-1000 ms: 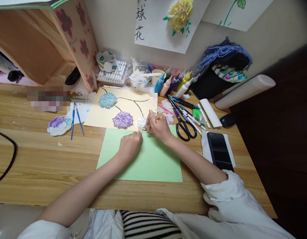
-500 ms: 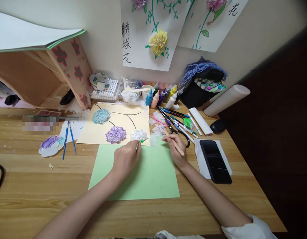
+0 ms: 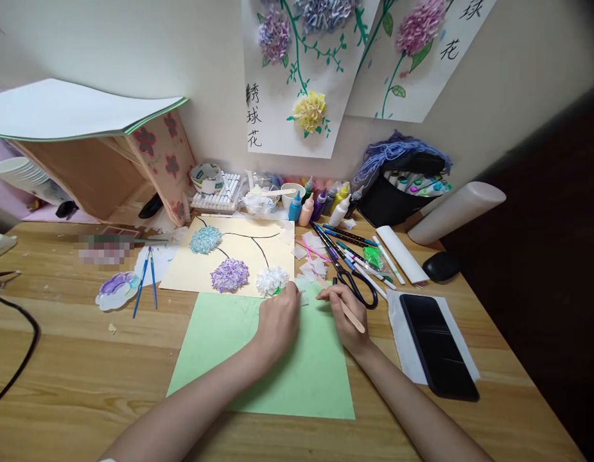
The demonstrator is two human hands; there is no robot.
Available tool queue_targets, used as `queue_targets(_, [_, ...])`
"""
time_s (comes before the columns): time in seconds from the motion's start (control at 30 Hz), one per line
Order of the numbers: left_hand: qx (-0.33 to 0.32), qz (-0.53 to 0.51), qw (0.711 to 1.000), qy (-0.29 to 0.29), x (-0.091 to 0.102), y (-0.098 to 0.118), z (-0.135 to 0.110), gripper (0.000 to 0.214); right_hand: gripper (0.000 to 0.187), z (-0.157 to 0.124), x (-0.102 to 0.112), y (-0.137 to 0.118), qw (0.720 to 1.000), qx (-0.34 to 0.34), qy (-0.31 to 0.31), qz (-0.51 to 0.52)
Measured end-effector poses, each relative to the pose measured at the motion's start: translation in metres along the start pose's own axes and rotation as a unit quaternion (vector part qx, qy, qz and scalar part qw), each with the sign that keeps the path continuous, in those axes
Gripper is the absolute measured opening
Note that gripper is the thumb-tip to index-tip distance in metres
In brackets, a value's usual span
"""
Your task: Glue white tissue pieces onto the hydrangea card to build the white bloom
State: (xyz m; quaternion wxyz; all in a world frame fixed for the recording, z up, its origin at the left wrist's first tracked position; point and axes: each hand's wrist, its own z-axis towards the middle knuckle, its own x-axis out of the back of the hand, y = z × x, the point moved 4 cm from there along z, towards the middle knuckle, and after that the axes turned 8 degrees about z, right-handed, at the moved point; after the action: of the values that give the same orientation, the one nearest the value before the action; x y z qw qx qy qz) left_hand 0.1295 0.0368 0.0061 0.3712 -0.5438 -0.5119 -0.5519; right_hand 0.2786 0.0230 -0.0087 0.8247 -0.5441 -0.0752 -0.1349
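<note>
My left hand (image 3: 279, 321) is over the green sheet (image 3: 258, 391), fingers pinched together beside a small translucent paper square (image 3: 304, 299). What lies between its fingertips is hidden. A wooden craft stick (image 3: 350, 316) is held in my right hand (image 3: 347, 321), slanting across the fingers above the green sheet's right side. Behind the green sheet lies a cream sheet (image 3: 181, 276) with drawn dark stems. It bears a blue flower head (image 3: 205, 239), a purple one (image 3: 230, 275) and a white one (image 3: 272, 281) with a bit of green at its lower edge.
Scissors (image 3: 361, 289), pens and paper squares (image 3: 314, 266) lie at right, near a phone (image 3: 438, 346) and mouse (image 3: 441, 265). Paint bottles (image 3: 306, 208) stand at the back. Brushes (image 3: 142, 282) and a palette (image 3: 116, 290) lie left.
My left hand has moved right, from the white flower head to the small paper square. My right hand keeps the craft stick in nearly the same place. The camera view has tilted upward.
</note>
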Motion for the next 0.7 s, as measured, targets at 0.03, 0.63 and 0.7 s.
queue_targets(0.03, [0.005,-0.018,1.0,0.012,0.001,-0.006,-0.007,0.024,0.019,0.0,0.0,-0.001,1.0,0.014,-0.004,0.001])
queue_targets(0.63, [0.085,-0.083,0.99,0.073,0.004,-0.042,-0.008,0.024,0.024,-0.001,-0.036,-0.019,0.972,0.089,-0.215,-0.019])
queue_targets(0.7, [0.086,-0.073,0.991,0.074,0.003,-0.042,-0.006,0.025,0.024,0.001,-0.038,-0.018,0.972,0.087,-0.216,-0.026])
